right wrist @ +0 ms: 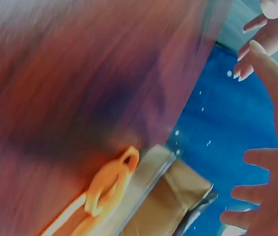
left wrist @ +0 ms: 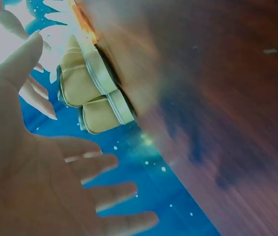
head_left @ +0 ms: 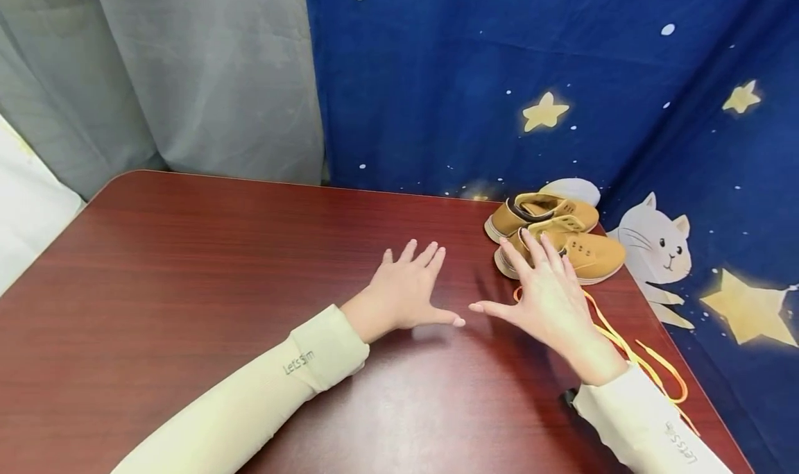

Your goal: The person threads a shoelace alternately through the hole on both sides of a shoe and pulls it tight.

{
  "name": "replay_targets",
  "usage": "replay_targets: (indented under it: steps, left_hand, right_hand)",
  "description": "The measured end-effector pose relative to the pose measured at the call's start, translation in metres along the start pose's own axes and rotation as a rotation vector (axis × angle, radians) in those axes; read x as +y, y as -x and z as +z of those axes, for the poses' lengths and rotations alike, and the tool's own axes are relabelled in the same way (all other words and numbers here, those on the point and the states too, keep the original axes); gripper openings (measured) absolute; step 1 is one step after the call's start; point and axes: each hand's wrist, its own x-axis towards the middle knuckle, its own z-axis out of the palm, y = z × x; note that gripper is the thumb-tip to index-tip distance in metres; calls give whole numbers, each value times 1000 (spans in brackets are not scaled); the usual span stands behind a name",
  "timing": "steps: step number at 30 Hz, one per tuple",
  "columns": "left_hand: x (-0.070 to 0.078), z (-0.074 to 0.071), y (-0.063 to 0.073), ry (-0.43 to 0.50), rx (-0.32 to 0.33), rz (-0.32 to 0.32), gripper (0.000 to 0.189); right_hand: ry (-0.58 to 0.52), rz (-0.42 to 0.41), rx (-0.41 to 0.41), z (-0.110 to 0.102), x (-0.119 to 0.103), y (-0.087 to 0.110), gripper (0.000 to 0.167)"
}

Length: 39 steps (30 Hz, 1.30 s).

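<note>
My left hand (head_left: 406, 290) hovers over the middle of the table with its fingers spread and holds nothing. To its right is my right hand (head_left: 552, 300), also spread and holding nothing, its thumb pointing towards the left thumb with a small gap between. A pair of tan ankle-high shoes stands at the back right: the nearer shoe (head_left: 599, 255) is partly hidden by my right fingertips, and the farther shoe (head_left: 582, 212) stands behind it. Orange-yellow shoelaces (head_left: 674, 380) lie loose in front of the shoes, partly under my right hand and sleeve; the right wrist view shows a bundled loop of laces (right wrist: 107, 187).
The dark red wooden table (head_left: 187, 273) ends at a grey curtain (head_left: 231, 78) on the left and a blue starry curtain (head_left: 437, 78) behind and to the right. A printed white cat (head_left: 655, 241) is beside the shoes. A small black object (head_left: 569, 398) shows by my right cuff.
</note>
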Motion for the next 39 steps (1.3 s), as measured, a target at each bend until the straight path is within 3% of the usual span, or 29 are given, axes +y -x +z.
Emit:
replay_targets:
  steps: [5, 7, 12, 15, 19, 23, 29, 34, 39]
  left_hand:
    - [8, -3, -15, 86, -33, 92, 104]
    - [12, -2, -21, 136, -42, 99, 99]
    - [21, 7, -38, 251, -4, 13, 84]
    - [25, 8, -46, 292, 28, -23, 79]
    - [33, 7, -56, 303, 53, -16, 76]
    - [45, 6, -62, 283, 85, 9, 71]
    - [63, 15, -77, 273, 152, 31, 64]
    - [74, 21, -89, 307, 203, 9, 72]
    - [80, 22, -102, 315, 227, 2, 77]
  right_hand:
    - [12, 30, 13, -7, 16, -3, 110]
    - [11, 37, 22, -8, 23, -4, 109]
    - [-9, 18, 69, -6, 46, -11, 104]
    - [-25, 42, 37, -9, 59, -15, 107]
    - [-54, 99, -44, -13, 76, -20, 115]
    - [-80, 110, -67, -11, 88, -24, 121]
    - [-77, 108, -28, 0, 102, -23, 125]
    - [-68, 72, 29, 6, 112, -27, 126]
    - [-113, 32, 24, 4, 123, -36, 128]
